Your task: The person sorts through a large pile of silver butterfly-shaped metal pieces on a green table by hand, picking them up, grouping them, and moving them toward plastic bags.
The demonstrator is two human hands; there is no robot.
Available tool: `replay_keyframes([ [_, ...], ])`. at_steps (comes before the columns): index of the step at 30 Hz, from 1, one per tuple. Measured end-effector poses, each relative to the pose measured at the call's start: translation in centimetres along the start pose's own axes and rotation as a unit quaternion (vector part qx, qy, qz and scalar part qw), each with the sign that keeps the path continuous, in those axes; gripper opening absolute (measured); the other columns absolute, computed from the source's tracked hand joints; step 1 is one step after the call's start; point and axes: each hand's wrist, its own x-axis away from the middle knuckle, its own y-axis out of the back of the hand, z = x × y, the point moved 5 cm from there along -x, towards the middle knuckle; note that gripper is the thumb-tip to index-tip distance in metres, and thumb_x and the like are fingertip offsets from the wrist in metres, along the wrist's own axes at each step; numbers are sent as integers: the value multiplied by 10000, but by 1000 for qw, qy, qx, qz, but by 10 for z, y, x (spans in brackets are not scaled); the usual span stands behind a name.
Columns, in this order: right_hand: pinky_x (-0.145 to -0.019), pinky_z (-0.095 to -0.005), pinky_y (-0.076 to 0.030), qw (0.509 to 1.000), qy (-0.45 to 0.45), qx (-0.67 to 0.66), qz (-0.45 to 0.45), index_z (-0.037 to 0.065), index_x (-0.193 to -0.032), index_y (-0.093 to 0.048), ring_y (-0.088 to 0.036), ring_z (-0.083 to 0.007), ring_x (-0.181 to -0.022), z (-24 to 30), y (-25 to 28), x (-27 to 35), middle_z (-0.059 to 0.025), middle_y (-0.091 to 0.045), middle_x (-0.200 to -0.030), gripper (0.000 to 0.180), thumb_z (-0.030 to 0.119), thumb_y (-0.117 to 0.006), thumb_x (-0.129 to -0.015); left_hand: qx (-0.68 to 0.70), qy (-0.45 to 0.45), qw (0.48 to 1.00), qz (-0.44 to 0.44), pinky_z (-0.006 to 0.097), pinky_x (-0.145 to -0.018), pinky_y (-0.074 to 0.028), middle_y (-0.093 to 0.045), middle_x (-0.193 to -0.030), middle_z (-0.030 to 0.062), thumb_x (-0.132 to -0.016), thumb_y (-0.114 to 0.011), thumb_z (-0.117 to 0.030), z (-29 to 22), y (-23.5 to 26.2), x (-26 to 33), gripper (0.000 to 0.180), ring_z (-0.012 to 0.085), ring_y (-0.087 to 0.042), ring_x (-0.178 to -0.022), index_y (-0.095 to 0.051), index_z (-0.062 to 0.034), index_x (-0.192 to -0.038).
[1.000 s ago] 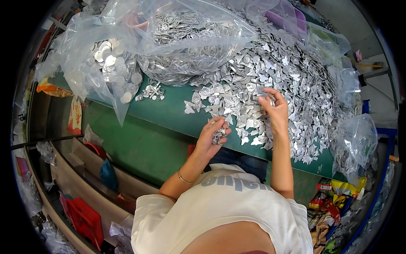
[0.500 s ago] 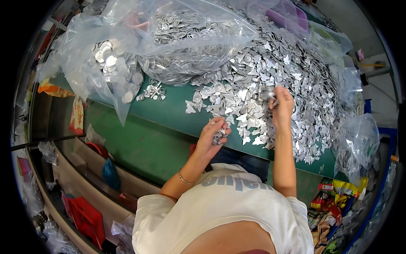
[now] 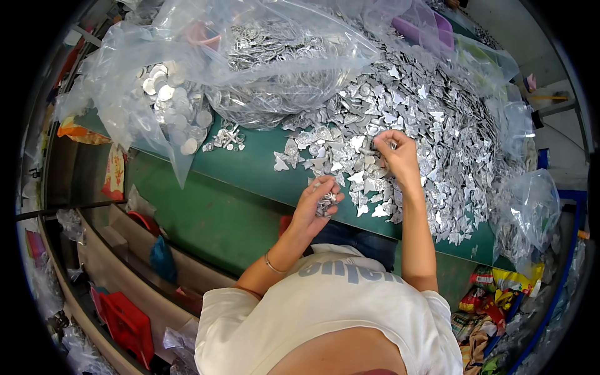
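Observation:
A broad heap of flat silver metal pieces (image 3: 459, 165), many of them butterfly-like in outline, covers the right part of the green table (image 3: 256, 169). Over the heap's near left part, my right hand (image 3: 404, 160) is closed with thumb and fingertips together, and a small dark-edged metal piece shows at the tips. My left hand (image 3: 307, 207) is curled at the table's front edge around a cluster of small silver metal pieces (image 3: 325, 204). Their exact shape is partly hidden by the fingers.
A large clear bag (image 3: 269, 94) of ring-like metal parts stands behind, with a bag of round silver discs (image 3: 178, 106) to its left. Small loose parts (image 3: 226, 136) lie before them. A purple bin (image 3: 431, 31) is at the back; a red plastic stool (image 3: 128, 322) lies lower left.
My right hand has moved a little left and slightly nearer over the heap, its fingertips now turned leftward. My left hand stays almost in place, still around its metal pieces.

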Motion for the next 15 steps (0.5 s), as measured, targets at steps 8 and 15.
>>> replay_keyframes([
  [8, -652, -419, -492, 902, -27, 430, -41, 31, -848, -635, -625, -353, -718, 21, -19, -17, -190, -639, -767, 290, 271, -709, -704, -4, -3, 1000, -3, 207, -450, -375, -519, -808, 49, -863, -566, -122, -1, -2, -2, 134, 172, -536, -749, -511, -87, -980],
  [15, -650, -349, -475, 964, -49, 261, 10, 51, -766, -641, -618, -285, -685, 10, -3, -25, -144, -645, -734, 197, 210, -728, -688, 4, 0, 1000, 11, 212, -450, -378, -518, -800, 51, -872, -556, -124, -1, 1, -4, 118, 177, -518, -754, -524, -75, -974],
])
